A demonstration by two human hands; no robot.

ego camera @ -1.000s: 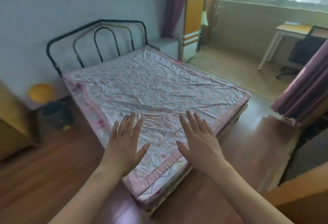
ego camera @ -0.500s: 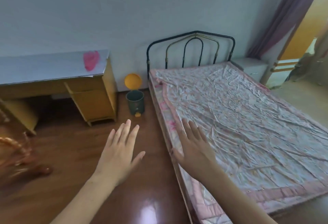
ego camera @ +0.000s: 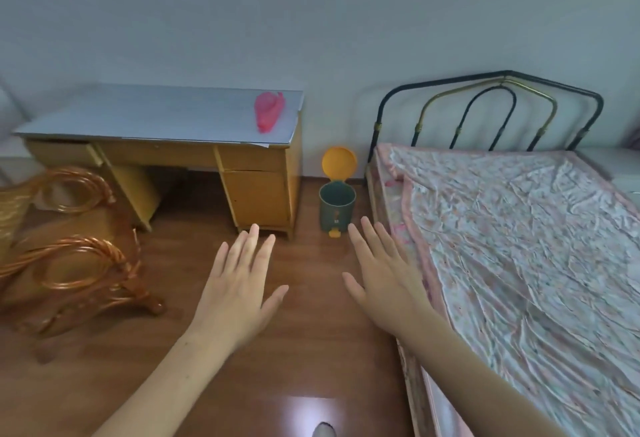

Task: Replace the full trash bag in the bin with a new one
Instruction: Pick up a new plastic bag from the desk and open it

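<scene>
- the bin (ego camera: pixel 337 207) is a small dark green pedal can standing on the wooden floor (ego camera: pixel 311 350) against the wall, in the gap between the desk (ego camera: pixel 166 125) and the bed (ego camera: pixel 519 246).
- its round orange lid (ego camera: pixel 339 163) is flipped up and stands upright behind the rim; an orange pedal (ego camera: pixel 334 233) pokes out at the foot.
- the inside of the bin looks dark; whether a bag sits in it cannot be told.
- a pink crumpled plastic thing, likely a bag (ego camera: pixel 268 115), lies on the grey desk top near its right end, well apart from the bin.
- the left hand (ego camera: pixel 239 284) is held out flat above the floor, palm down, fingers spread and straight, grasping nothing.
- the right hand (ego camera: pixel 384 277) is likewise spread flat, palm down, empty, just beside the bed's near edge.
- both hands hover well short of the bin, one to each side of it as seen from the head camera.
- the desk is yellow wood with drawers and a cupboard door on its right side.
- the bed carries a wrinkled pink and white sheet and a dark metal headboard (ego camera: pixel 485 107) with brass-coloured arches.
- a rattan chair (ego camera: pixel 69 263) stands at the left, in front of the desk.
</scene>
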